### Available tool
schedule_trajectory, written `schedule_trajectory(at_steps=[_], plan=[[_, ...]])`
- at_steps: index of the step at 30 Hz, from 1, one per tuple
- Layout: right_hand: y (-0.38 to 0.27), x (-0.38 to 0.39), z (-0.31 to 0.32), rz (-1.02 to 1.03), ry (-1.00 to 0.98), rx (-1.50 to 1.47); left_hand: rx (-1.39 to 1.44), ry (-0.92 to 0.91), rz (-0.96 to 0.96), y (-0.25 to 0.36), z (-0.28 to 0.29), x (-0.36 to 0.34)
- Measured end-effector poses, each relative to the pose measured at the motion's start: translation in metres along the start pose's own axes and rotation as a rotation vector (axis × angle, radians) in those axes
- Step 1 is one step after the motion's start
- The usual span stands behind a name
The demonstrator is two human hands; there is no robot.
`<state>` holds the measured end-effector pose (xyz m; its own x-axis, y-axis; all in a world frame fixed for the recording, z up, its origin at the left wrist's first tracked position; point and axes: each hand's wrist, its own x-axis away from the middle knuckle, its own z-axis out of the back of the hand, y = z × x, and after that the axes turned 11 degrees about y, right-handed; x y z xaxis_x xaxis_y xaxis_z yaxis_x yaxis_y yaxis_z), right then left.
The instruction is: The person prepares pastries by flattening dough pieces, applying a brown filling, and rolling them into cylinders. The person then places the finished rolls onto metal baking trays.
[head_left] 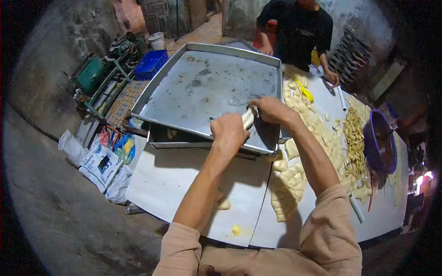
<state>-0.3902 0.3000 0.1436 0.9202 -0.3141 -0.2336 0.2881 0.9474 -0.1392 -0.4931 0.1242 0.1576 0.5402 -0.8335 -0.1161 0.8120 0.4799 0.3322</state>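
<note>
Over the near right corner of a large metal tray (193,83), both my hands are on a pale strip of dough (248,118). My left hand (228,129) is closed round its lower end, and my right hand (269,109) grips near its upper end with curled fingers. The tray rests on another tray (179,143) on a white worktop (161,184). Pale dough pieces (287,191) lie to the right, and a small yellow lump (235,230) sits near the front edge.
Across the worktop a person (299,32) handles something near a roller (341,97). A purple basin (380,138) stands beside small shaped pieces (355,147) at the right. At the left are green machinery (90,73), a blue crate (149,64) and plastic sacks (99,165).
</note>
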Motion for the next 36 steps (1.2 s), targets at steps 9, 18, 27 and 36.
schedule_trajectory(at_steps=[9,18,27,36], plan=[[0.012,0.0,-0.016,0.01,0.032,-0.142,-0.005,-0.019,-0.087,-0.001,-0.008,-0.003],[-0.089,0.127,0.023,0.178,0.538,-0.12,0.324,0.535,-0.276,-0.065,0.03,0.087],[-0.214,0.32,-0.072,0.122,-0.089,-0.26,0.505,0.312,0.285,-0.095,-0.015,0.234],[-0.155,0.419,-0.026,-0.268,0.219,-0.477,0.489,0.228,0.373,-0.069,-0.027,0.277]])
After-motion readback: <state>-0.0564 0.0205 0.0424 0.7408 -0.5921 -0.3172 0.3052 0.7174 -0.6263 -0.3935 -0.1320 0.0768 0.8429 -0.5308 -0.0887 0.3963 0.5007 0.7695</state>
